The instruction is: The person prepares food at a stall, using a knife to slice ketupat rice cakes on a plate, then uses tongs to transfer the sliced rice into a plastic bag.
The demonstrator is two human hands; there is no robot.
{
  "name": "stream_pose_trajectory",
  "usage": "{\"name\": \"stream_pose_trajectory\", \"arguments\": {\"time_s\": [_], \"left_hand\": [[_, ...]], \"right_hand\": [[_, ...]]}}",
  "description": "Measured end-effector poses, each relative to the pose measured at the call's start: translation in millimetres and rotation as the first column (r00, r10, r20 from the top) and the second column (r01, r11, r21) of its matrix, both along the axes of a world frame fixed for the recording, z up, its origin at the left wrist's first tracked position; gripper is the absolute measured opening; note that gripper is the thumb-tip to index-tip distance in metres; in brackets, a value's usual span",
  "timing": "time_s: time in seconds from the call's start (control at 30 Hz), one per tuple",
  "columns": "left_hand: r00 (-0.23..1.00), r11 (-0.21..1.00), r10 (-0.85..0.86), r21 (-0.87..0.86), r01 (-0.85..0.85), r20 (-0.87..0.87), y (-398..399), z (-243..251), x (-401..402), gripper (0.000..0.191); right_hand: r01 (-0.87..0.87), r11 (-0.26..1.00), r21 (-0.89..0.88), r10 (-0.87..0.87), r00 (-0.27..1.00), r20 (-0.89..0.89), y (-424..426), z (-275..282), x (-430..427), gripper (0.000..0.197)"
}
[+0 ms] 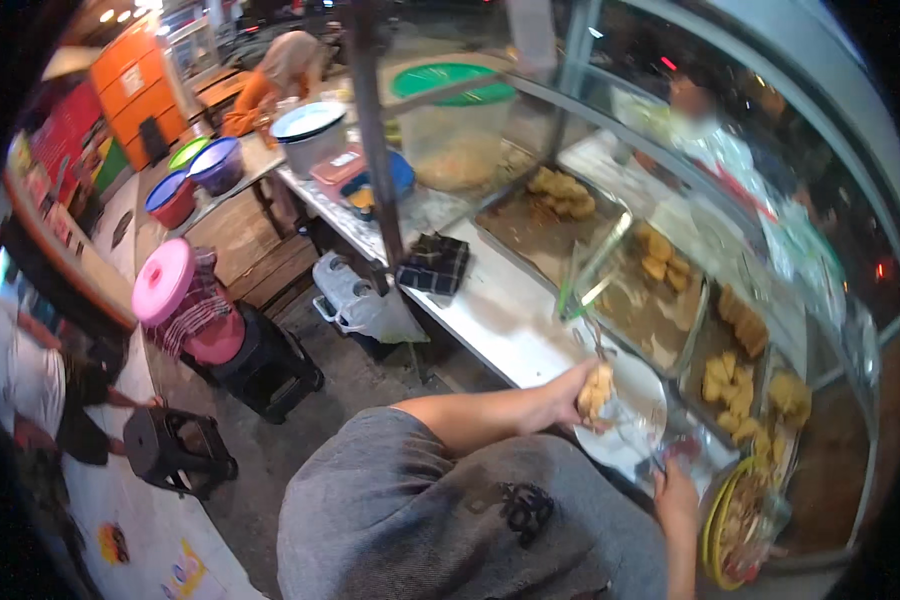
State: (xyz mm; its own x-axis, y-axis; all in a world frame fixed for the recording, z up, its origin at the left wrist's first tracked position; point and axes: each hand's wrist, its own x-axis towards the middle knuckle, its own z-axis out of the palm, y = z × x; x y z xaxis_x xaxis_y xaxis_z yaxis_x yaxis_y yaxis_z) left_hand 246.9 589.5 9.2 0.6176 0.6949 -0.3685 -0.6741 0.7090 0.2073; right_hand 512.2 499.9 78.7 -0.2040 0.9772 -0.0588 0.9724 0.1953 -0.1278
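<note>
Over a white plate (634,397), my left hand (570,394) holds a golden fried food piece (597,394) in its fingers. My right hand (673,487) grips the handle of a metal utensil (649,448), whose far end reaches over the plate towards the food and is blurred. Tongs with green tips (566,300) lean on the edge of a metal tray (547,255) beyond the plate. More fried pieces (727,386) lie in a tray to the right. Near my right hand stands a yellow-rimmed basket (712,525) with mixed contents.
A folded dark checked cloth (435,262) lies on the white counter (495,322). A large tub with a green lid (454,120) stands at the counter's far end. Glass panes and a metal post (379,150) frame the stall. Left are a pink-lidded bucket (166,281), a black stool (180,450) and other people.
</note>
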Motion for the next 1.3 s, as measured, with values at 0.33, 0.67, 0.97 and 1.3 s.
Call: {"name": "stream_pose_trajectory", "arguments": {"time_s": [0.33,0.67,0.97,1.3], "left_hand": [[0.997,0.999,0.026,0.037,-0.023,-0.075,-10,20,-26,0.051],[0.994,0.997,0.006,0.074,0.002,-0.11,-11,25,-24,0.049],[0.969,0.987,-0.075,0.123,0.106,-0.234,3,32,-21,0.047],[0.983,0.99,-0.096,0.083,0.11,-0.154,4,35,-22,0.048]], "right_hand": [[0.047,0.997,0.066,-0.048,0.999,0.019,2,4,-7,0.019],[0.098,0.994,-0.052,-0.1,0.994,-0.042,0,9,4,0.022],[-0.178,0.949,-0.26,0.109,0.959,-0.261,16,20,9,0.03],[0.004,0.994,-0.107,-0.013,0.996,-0.09,20,13,12,0.028]]}}
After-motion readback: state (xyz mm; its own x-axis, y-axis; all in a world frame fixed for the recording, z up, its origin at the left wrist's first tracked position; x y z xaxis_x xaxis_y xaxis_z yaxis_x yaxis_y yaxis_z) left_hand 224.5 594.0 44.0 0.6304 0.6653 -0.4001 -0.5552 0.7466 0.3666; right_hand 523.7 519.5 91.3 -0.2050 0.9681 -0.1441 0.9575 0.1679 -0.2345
